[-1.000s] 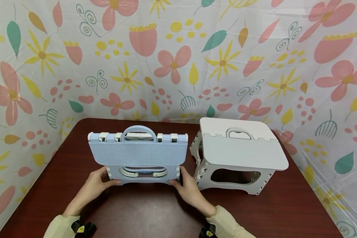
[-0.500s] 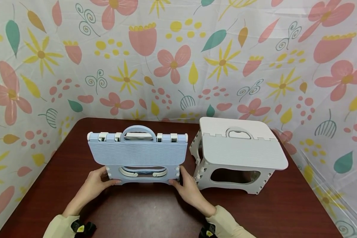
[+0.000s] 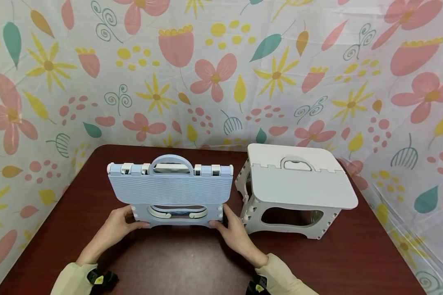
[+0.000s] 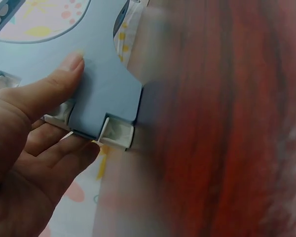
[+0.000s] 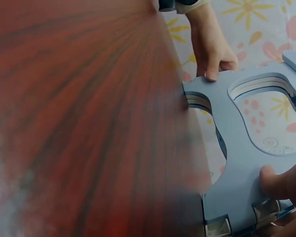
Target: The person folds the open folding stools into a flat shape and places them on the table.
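A light blue folding stool (image 3: 170, 190) stands partly folded on the table, left of centre in the head view. Its top hangs sloping toward me under the raised carry handle (image 3: 171, 159). My left hand (image 3: 114, 229) grips the lower left edge of its front leg panel, the thumb (image 4: 64, 81) on the panel's face and the fingers curled behind the edge. At the opposite lower edge, my right hand (image 3: 238, 235) grips in the same way, thumb (image 5: 272, 181) on the face. The fingers behind the panel are mostly hidden in the head view.
A white folding stool (image 3: 302, 186) stands unfolded close to the right of the blue one, its handle flat in the top. Both stand on a dark red-brown table (image 3: 192, 262). A flower-patterned curtain (image 3: 214, 45) rises behind the table and along its sides.
The head view has shifted very slightly. Both hands keep their hold on the blue stool, which shows no clear movement.
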Demonstrator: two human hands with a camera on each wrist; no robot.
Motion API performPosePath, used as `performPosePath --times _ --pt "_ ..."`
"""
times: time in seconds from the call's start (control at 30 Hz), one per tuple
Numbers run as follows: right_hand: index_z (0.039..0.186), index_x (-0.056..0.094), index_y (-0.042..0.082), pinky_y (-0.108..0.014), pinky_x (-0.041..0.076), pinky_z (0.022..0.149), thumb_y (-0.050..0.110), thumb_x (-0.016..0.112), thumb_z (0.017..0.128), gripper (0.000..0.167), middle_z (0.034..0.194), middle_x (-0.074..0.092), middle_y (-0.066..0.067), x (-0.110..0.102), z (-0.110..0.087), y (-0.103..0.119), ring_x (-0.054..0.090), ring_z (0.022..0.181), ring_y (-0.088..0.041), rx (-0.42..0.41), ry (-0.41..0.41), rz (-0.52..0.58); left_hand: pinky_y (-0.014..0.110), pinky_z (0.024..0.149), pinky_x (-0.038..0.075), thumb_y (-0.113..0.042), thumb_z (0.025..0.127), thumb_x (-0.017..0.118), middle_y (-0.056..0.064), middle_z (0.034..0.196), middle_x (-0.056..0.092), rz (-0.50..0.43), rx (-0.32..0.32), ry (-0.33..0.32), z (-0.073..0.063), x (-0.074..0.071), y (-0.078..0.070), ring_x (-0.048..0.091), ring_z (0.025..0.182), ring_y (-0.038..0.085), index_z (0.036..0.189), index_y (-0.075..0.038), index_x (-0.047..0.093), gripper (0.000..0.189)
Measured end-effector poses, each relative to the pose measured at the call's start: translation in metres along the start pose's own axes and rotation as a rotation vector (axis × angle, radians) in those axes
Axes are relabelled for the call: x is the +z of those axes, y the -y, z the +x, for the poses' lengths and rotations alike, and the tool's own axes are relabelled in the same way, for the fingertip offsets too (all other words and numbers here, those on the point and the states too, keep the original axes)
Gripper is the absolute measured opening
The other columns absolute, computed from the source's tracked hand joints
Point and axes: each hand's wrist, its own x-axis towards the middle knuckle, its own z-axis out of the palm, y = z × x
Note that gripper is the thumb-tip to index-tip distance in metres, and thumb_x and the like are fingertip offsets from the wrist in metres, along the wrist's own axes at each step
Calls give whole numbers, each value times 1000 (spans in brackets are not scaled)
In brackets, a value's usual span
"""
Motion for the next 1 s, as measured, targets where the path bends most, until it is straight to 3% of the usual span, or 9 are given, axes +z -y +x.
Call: performPosePath --times 0.37,0.57,1.0 --pt "134 48 14 -39 49 92 19 68 89 50 125 65 -7 0 -1 2 60 116 -21 -9 -8 -18 23 61 48 -15 77 80 6 99 74 -62 24 12 -1 1 -3 63 80 -1 112 -10 64 39" --pt "139 45 13 -37 50 90 20 68 89 55 124 65 -8 -1 -2 3 61 115 -22 -12 0 -22 23 62 49 -12 76 80 6 98 73 -67 5 10 0 2 -3 64 79 1 111 -10 63 39" --pt "141 41 8 -39 51 86 18 66 90 58 117 68 -12 -1 -3 5 66 107 -25 -40 2 -82 23 64 50 -11 76 80 7 100 73 -31 47 -47 0 7 -4 65 84 0 114 -9 62 43"
